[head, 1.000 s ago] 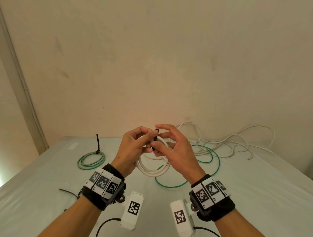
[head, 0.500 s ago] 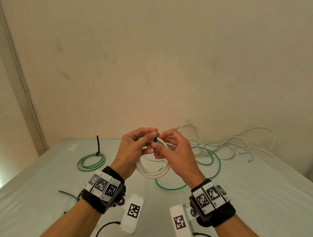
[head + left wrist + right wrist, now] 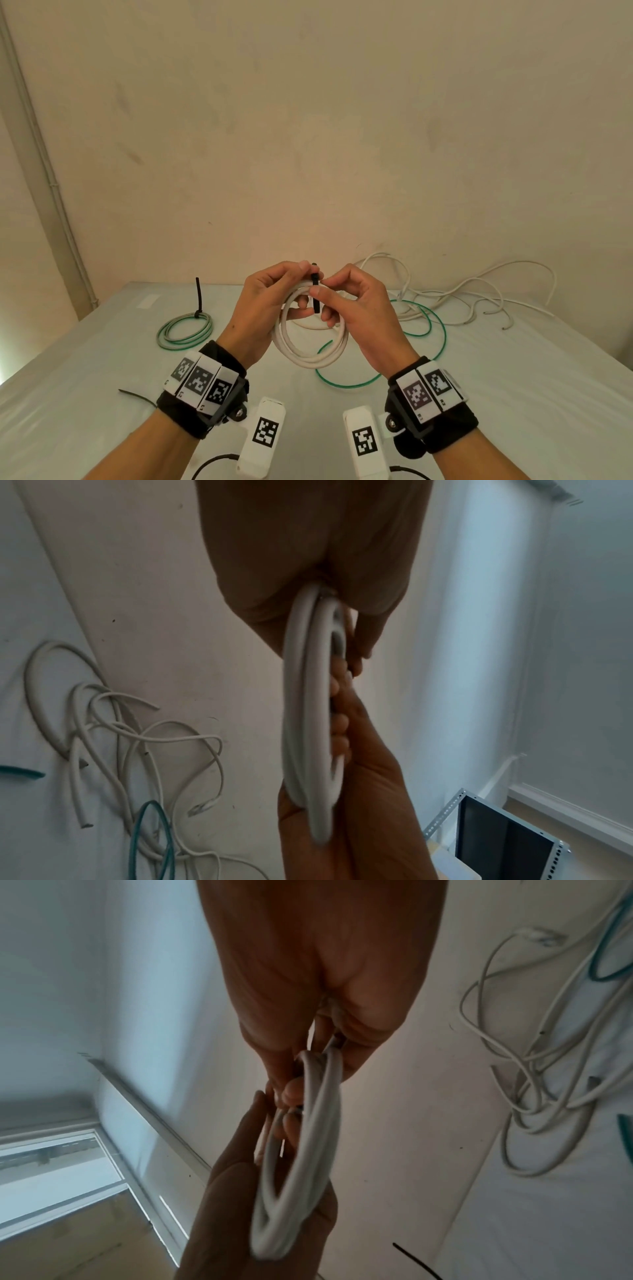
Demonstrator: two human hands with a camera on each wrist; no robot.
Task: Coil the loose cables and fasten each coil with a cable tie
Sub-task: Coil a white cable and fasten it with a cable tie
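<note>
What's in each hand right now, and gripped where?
Left hand holds the white coil at its top; right hand pinches the black tie wrapped there.

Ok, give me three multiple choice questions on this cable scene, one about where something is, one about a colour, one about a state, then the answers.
1. Where does the tied green coil lie?
A. left of the hands
B. right of the hands
C. against the wall

2. What colour is the cable tie on the held coil?
A. white
B. black
C. green

3. How is the white coil?
A. flat on the table
B. dangling from one hand
C. held up by both hands

Answers: A, it lies left of the left hand; B, the strip looks black; C, the right hand holds it too.
</note>
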